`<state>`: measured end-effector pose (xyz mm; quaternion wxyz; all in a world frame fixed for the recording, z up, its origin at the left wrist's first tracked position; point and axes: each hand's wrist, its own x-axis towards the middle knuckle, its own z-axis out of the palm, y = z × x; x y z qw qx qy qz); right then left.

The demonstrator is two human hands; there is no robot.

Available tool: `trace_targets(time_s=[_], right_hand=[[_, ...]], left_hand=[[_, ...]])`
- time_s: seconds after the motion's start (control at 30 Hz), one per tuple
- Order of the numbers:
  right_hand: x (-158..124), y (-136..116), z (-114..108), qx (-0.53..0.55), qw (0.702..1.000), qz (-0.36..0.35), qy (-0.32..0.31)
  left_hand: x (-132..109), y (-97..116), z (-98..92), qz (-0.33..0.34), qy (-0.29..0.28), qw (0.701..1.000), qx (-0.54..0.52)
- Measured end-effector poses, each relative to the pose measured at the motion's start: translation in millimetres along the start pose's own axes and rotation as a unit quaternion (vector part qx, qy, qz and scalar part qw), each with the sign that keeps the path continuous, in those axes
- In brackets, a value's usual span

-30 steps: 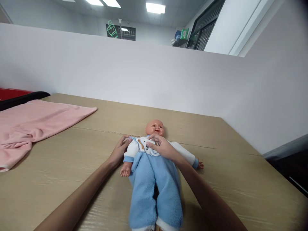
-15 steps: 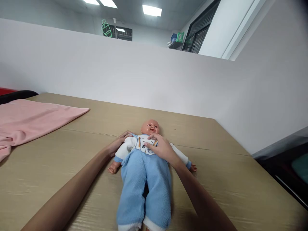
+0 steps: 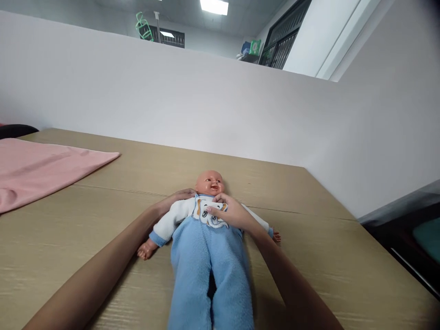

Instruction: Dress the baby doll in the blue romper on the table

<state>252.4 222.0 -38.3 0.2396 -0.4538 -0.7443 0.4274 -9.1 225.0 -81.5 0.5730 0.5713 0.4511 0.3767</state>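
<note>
A baby doll lies face up on the table, its head toward the wall. It wears light blue fleece overalls with an animal face on the bib, over a white top with blue cuffs. My left hand is at the doll's shoulder beside its neck, its fingertips partly hidden behind the shoulder and strap. Across the upper bib lies my right hand, thumb and fingers apart, touching the cloth near the other shoulder.
A pink cloth lies on the brown table at the left. Behind the table stands a white partition wall. Dark objects are at the right edge, and a black rounded object is at the far left.
My left hand has moved inward, closer to the doll's neck. The doll's arm on that side now stretches farther out to the left. The view has shifted slightly.
</note>
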Motion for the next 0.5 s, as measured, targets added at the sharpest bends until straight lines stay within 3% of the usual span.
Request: trace_targets(time_s=[0.1,0.17,0.27,0.37,0.5], right_hand=[[-4.5,-6.0,-6.6,-0.085,0.996,-0.02,0.001],[-5.9,-7.5,-8.4,-0.097,0.995,-0.033,0.011],[-7.0,-4.5,-12.0,-0.088,0.995,-0.034,0.021],[-9.0,3.3,-23.6,-0.066,0.998,-0.021,0.007],[-11.4,14.4,-48.3,-0.041,0.999,0.01,-0.003]], left_hand=[[4.7,18.8,-15.0,-0.011,-0.01,0.999,0.052],[-4.0,33.2,-25.5,-0.027,-0.021,0.991,0.126],[-23.5,47.7,-39.1,-0.058,-0.081,0.972,0.214],[-35.1,48.6,-49.5,-0.093,-0.121,0.937,0.314],[-35.2,42.5,-55.9,-0.107,-0.133,0.888,0.427]])
